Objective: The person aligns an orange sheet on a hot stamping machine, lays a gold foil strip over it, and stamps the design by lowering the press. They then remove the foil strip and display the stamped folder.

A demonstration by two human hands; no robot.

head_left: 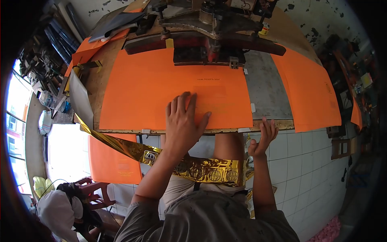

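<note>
An orange printed sheet (141, 88) lies on the work table under the front of a dark metal press (209, 24). My left hand (181, 115) rests on it with fingers and thumb spread, just below a short line of dark print. My right hand (264, 139) is raised at the table's front edge, right of the sheet, fingers stretched and nothing in them. From the table's left side a strip of gold foil (213, 171) with round stamped-out patterns runs under my left forearm and across my lap.
More orange sheets (310, 88) lie at the right, past a grey metal plate (266, 80). Another orange sheet (115, 159) is below the table at the left. A person in a white head covering (58, 209) is at lower left. A yellow tin (264, 29) stands behind the press.
</note>
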